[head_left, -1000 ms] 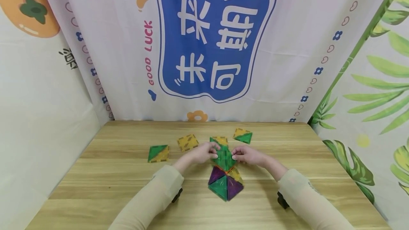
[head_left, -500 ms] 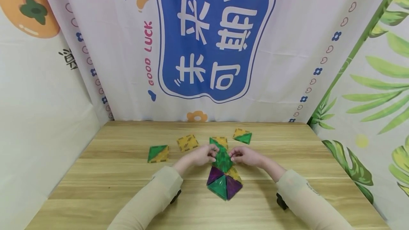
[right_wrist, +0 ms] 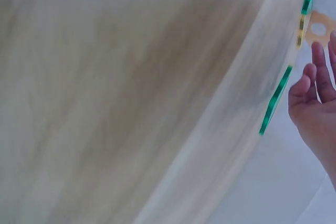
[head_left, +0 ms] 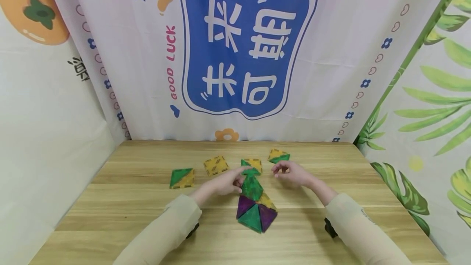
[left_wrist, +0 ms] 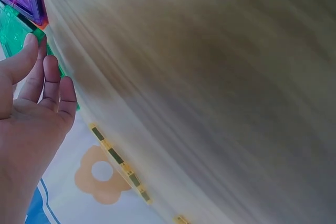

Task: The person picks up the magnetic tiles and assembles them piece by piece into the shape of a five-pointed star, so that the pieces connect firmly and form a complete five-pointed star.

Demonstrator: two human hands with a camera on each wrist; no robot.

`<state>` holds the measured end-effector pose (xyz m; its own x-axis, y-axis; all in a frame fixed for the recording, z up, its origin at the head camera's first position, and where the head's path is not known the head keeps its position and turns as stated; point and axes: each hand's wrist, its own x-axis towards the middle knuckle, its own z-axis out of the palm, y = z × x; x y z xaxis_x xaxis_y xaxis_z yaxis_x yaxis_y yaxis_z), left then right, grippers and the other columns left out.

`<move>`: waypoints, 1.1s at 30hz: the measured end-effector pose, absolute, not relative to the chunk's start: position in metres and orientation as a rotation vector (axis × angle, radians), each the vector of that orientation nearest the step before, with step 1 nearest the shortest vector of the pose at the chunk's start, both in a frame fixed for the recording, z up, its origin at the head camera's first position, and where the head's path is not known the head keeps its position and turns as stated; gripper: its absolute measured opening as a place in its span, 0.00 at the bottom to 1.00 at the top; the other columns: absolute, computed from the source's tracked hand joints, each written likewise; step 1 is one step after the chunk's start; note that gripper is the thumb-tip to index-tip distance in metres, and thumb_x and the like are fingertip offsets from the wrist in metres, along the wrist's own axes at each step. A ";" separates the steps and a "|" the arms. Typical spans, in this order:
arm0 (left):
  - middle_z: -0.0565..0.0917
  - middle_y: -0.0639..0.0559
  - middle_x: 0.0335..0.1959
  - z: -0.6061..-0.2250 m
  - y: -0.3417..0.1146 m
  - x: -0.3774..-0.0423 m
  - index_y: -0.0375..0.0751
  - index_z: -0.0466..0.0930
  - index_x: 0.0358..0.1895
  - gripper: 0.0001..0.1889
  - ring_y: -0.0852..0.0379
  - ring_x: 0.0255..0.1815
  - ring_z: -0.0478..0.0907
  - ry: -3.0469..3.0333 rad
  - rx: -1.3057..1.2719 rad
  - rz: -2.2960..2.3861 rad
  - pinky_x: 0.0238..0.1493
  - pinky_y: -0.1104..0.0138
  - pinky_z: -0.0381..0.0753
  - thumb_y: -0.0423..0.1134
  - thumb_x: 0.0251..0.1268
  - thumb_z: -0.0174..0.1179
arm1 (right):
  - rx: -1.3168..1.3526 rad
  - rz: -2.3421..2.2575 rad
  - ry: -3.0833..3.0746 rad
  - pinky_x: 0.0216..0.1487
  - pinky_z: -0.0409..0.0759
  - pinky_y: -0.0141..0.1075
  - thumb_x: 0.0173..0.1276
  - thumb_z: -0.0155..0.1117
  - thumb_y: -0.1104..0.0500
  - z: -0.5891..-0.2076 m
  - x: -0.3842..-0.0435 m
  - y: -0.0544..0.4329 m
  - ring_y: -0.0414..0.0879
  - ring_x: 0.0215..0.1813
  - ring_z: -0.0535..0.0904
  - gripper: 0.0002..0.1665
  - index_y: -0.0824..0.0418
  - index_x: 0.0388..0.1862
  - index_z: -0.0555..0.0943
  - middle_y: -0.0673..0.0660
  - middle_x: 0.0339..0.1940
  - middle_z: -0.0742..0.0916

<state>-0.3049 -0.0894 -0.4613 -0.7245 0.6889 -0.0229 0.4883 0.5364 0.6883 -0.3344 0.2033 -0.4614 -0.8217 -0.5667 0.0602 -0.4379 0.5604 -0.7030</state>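
In the head view, a built shape of see-through magnetic tiles lies mid-table. Its far part is a raised green piece (head_left: 252,188); nearer are a yellow triangle (head_left: 268,202), two purple triangles (head_left: 268,215) and a green triangle (head_left: 251,218). My left hand (head_left: 227,181) is at the left side of the green piece, index finger stretched along its top and thumb low by its edge. The left wrist view has those fingertips right at the green tile (left_wrist: 16,32). My right hand (head_left: 292,174) hovers to the right, apart from the shape, fingers loosely bent and holding nothing.
Behind the shape lies a green-and-yellow square (head_left: 254,163). Another green-and-yellow square (head_left: 279,156) sits at the back right, beyond my right hand. On the left are a yellow square (head_left: 216,165) and a green-and-yellow square (head_left: 182,178). A printed curtain (head_left: 147,93) hangs behind the wooden table (head_left: 147,216).
My right hand has let go of the green piece and moved right. The left hand has loosened, its index finger stretching out. The tile shape has shifted slightly left.
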 end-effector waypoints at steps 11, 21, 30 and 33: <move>0.77 0.52 0.36 -0.459 -0.101 -0.296 0.44 0.57 0.71 0.38 0.56 0.42 0.77 2.538 0.978 0.910 0.46 0.68 0.79 0.29 0.57 0.65 | -0.760 -0.901 2.947 0.64 0.57 0.66 0.60 0.68 0.59 -0.468 -0.356 0.220 0.69 0.67 0.58 0.27 0.62 0.58 0.75 0.70 0.67 0.68; 0.79 0.55 0.34 -0.454 -0.119 -0.288 0.43 0.68 0.62 0.25 0.61 0.39 0.77 2.653 1.026 0.822 0.48 0.65 0.79 0.35 0.61 0.63 | -0.569 -0.704 3.003 0.60 0.57 0.70 0.61 0.68 0.49 -0.477 -0.374 0.217 0.71 0.70 0.51 0.40 0.60 0.68 0.66 0.70 0.71 0.62; 0.80 0.57 0.37 -0.451 -0.133 -0.285 0.43 0.77 0.52 0.12 0.62 0.40 0.77 2.733 1.063 0.796 0.43 0.68 0.79 0.38 0.67 0.57 | -0.517 -0.623 2.978 0.61 0.57 0.70 0.64 0.64 0.47 -0.476 -0.379 0.214 0.74 0.70 0.50 0.41 0.60 0.71 0.62 0.72 0.72 0.59; 0.81 0.58 0.38 -0.449 -0.137 -0.284 0.44 0.80 0.47 0.09 0.62 0.40 0.77 2.767 1.079 0.789 0.43 0.67 0.79 0.38 0.66 0.58 | -0.500 -0.595 2.975 0.62 0.56 0.70 0.66 0.61 0.48 -0.474 -0.380 0.213 0.74 0.69 0.51 0.38 0.60 0.71 0.63 0.71 0.72 0.61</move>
<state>-0.2836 -0.1369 -0.4486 -0.7511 0.6495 0.1184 0.6142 0.6217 0.4860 -0.3797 0.2132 -0.4741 -0.9450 -0.3271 -0.0012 -0.3015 0.8724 -0.3848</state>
